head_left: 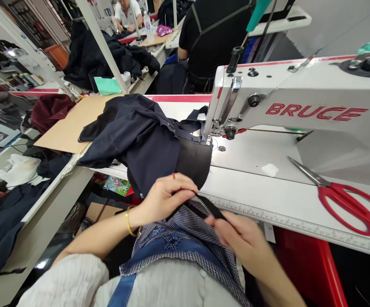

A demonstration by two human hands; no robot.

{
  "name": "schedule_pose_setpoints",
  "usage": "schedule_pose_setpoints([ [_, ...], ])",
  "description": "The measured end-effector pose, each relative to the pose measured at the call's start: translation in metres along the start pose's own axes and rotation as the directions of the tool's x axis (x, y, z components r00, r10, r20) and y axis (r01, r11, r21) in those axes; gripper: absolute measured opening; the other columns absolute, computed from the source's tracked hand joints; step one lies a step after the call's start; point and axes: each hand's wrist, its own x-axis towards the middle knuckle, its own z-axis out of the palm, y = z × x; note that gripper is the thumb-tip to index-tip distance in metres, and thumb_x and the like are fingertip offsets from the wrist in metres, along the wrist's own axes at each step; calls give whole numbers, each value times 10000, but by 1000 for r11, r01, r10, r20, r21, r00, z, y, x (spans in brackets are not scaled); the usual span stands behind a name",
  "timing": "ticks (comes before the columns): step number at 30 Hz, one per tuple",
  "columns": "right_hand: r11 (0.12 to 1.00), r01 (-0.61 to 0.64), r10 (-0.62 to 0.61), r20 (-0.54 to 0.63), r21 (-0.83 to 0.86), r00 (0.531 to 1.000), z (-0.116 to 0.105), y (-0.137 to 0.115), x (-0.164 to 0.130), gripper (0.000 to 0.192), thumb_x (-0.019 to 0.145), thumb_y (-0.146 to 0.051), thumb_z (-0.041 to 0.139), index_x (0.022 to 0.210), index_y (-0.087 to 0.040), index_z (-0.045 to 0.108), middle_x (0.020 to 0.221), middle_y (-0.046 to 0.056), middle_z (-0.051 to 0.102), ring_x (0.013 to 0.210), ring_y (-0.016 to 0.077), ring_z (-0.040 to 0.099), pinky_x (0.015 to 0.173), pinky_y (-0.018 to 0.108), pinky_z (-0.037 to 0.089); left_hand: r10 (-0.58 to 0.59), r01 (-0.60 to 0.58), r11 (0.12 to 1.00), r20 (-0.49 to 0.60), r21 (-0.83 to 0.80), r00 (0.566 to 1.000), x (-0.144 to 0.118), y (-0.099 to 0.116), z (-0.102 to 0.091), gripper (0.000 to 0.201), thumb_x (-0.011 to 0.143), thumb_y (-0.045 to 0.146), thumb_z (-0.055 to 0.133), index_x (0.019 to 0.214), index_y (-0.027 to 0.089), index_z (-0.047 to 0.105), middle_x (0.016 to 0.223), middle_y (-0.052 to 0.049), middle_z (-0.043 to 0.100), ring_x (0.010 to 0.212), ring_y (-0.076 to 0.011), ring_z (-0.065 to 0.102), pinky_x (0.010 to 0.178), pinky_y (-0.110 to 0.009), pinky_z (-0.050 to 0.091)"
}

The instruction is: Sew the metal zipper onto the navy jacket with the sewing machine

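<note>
A black zipper (205,205) with metal teeth is stretched between my two hands, just in front of the table's edge. My left hand (168,197) pinches one end of it between thumb and fingers. Its other end is gripped by my right hand (236,232), which is slightly blurred. Behind my left hand lies a dark navy garment (140,140), bunched on the table. A black panel (194,164) of it reaches the needle area of the white sewing machine (229,106).
Red-handled scissors (348,200) lie on the right of the machine bed, near a white scrap (269,169). A ruler strip (268,215) runs along the front edge. Brown cardboard (65,125) and maroon cloth (52,111) are at left. A person in black (217,38) sits beyond.
</note>
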Motion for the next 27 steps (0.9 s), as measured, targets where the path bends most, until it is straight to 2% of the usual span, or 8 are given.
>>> schedule_pose_setpoints([
  [3, 984, 92, -108, 109, 150, 988, -28, -13, -12, 291, 861, -388, 454, 834, -201, 674, 493, 8, 525, 407, 97, 446, 370, 204, 331, 171, -168, 985, -67, 46, 983, 26, 27, -35, 76, 793, 180, 575, 793, 166, 649, 901, -42, 568, 873, -119, 538, 827, -255, 441],
  [5, 945, 37, -121, 240, 326, 963, -31, -9, -7, 380, 864, -469, 415, 845, -195, 677, 557, 33, 571, 407, 96, 470, 361, 207, 335, 180, -180, 983, -18, -23, 984, 38, 40, -50, 99, 812, 195, 547, 803, 173, 643, 872, -38, 556, 849, -121, 534, 813, -263, 444],
  [7, 869, -119, -44, 315, 480, 948, -17, 3, 8, 408, 879, -492, 368, 903, -201, 653, 658, 37, 604, 449, 91, 514, 398, 199, 374, 116, -97, 990, 198, -104, 973, 43, 44, -51, 123, 824, 192, 519, 804, 165, 638, 878, -45, 561, 835, -123, 542, 788, -255, 452],
  [11, 738, -246, 70, 291, 628, 954, 28, 25, 41, 393, 850, -371, 507, 1215, -235, 452, 690, -5, 598, 599, 100, 574, 498, 186, 437, -118, 167, 985, 579, -32, 807, 39, 20, -19, 119, 789, 148, 526, 777, 150, 644, 1026, -61, 543, 1013, -156, 502, 882, -267, 413],
  [15, 706, -251, 77, 280, 662, 957, 45, 26, 51, 591, 793, -288, 596, 1312, -249, 317, 660, -28, 598, 589, 86, 549, 525, 183, 444, -408, 513, 857, 553, -42, 727, 36, -11, 8, 112, 698, 85, 539, 635, 123, 623, 1050, -49, 530, 944, -127, 504, 795, -223, 423],
  [19, 686, -272, 77, 305, 675, 949, 36, 27, 52, 347, 784, -291, 595, 1116, -207, 536, 738, 5, 612, 564, 67, 532, 537, 183, 436, -536, 733, 659, 579, -168, 614, 41, -21, 9, 89, 670, 141, 553, 601, 103, 593, 1086, -41, 513, 600, -36, 434, 487, -178, 340],
  [24, 693, -275, 106, 283, 666, 953, 34, 41, 55, 229, 801, -343, 555, 943, -178, 625, 801, 37, 609, 570, 79, 523, 530, 208, 431, -549, 744, 636, 559, -204, 622, 44, -22, 11, 80, 664, 116, 554, 600, 101, 600, 1009, -41, 535, 639, -45, 466, 615, -188, 399],
  [27, 836, -180, 118, 152, 519, 981, 35, 50, 55, 226, 841, -353, 498, 905, -180, 628, 723, 17, 602, 543, 77, 496, 519, 204, 411, -551, 726, 646, 515, -236, 657, 43, -25, 12, 95, 683, 124, 545, 599, 95, 576, 1021, -45, 526, 638, -45, 473, 619, -192, 408],
])
